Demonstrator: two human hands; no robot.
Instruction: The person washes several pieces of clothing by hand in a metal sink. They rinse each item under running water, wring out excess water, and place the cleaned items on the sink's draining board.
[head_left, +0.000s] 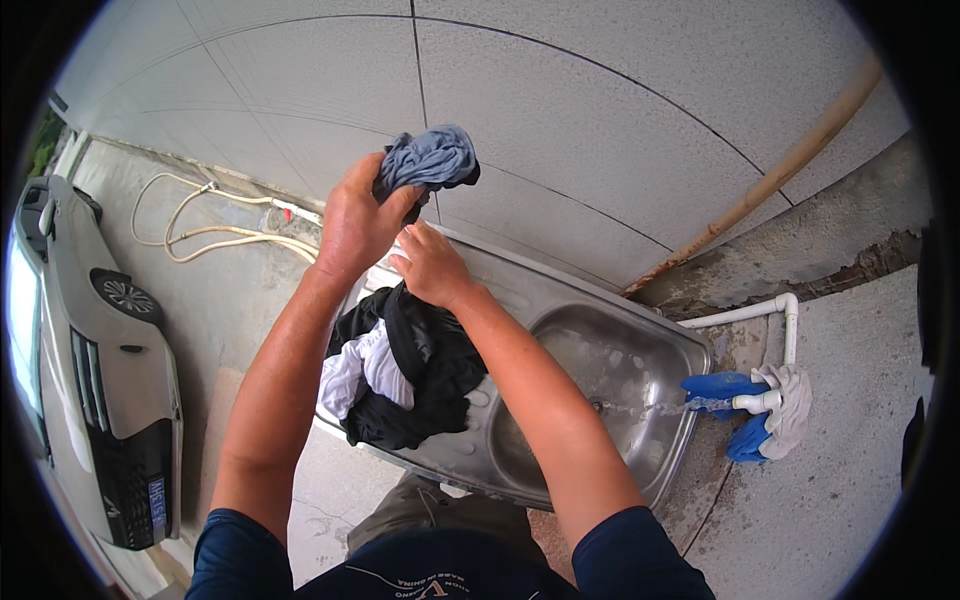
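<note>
A bundled blue-grey cloth (431, 154) with black parts is held in my left hand (358, 221), up in front of the wall. My right hand (435, 266) is just below it, thumb apart from the fingers; nothing shows in its grasp. Whether its fingertips touch the bundle's dark lower edge is unclear. Beneath my hands, black garments (442, 367) lie heaped on the ribbed drainboard of a stainless steel sink (510, 289). Among them is a crumpled white cloth (379, 367). Water (652, 409) runs from a white tap (754, 403) into the round-cornered basin (577, 337).
Blue and white cloths (787, 412) hang about the tap on a white plastic pipe (791, 322). A tiled wall (562, 135) rises behind the sink, with a wooden pole (765, 187) leaning on it. A cream hose (217, 232) lies on concrete at left, near a parked car (112, 337).
</note>
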